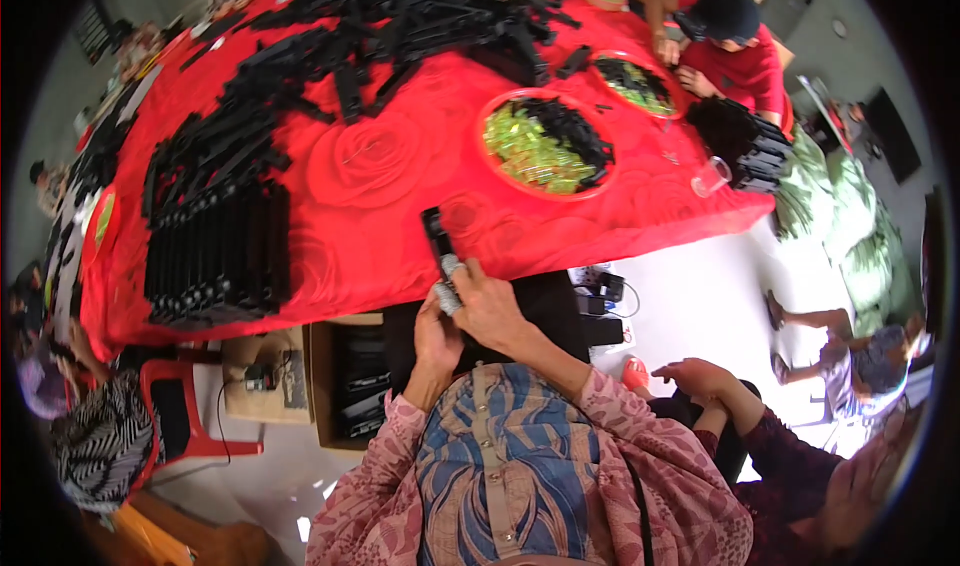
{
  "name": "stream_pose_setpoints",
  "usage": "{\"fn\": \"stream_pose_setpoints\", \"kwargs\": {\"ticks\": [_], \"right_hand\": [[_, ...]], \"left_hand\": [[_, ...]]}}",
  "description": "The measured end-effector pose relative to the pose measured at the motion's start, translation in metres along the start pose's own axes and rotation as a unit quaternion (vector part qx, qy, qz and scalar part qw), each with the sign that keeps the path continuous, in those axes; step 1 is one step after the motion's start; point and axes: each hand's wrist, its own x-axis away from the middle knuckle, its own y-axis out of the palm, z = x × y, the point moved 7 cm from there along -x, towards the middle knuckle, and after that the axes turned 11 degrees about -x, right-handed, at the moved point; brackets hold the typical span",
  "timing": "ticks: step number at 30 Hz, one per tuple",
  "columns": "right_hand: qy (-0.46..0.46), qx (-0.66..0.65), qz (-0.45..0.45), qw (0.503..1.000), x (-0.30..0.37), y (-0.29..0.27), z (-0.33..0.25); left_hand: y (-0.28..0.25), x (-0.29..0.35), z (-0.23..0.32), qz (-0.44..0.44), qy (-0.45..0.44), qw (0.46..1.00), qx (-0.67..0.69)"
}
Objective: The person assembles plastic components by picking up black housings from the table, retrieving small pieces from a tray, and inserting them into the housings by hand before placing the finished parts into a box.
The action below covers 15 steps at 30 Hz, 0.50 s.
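Over the near edge of the red-covered table [375, 166], my two hands meet around a long black plastic piece [437, 232]. My left hand [436, 338] is closed on its lower end. My right hand [490, 309] lies over the same end, its fingers bent onto the piece. Pale grey coverings [449, 284] show at the fingertips. The far end of the piece points away over the cloth. My fingers hide its near end and any small part between them.
Stacked black pieces [218, 251] stand left; a loose heap [400, 26] lies farther back. An orange-rimmed basin [553, 197] holds yellow-green and black parts. A co-worker in red [740, 71] sits far right, another person's hand [697, 376] is near right. An open carton [322, 391] stands below.
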Motion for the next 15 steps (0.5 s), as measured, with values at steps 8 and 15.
{"fn": "stream_pose_setpoints", "kwargs": {"ticks": [8,15], "right_hand": [[-0.042,0.032,-0.015,0.998,0.005,0.007,0.001],[-0.075,0.065,-0.044,0.994,0.01,0.006,-0.005]], "left_hand": [[-0.003,0.005,0.001,0.016,-0.029,0.999,0.011],[-0.009,0.002,-0.002,-0.021,-0.022,0.999,0.013]]}}
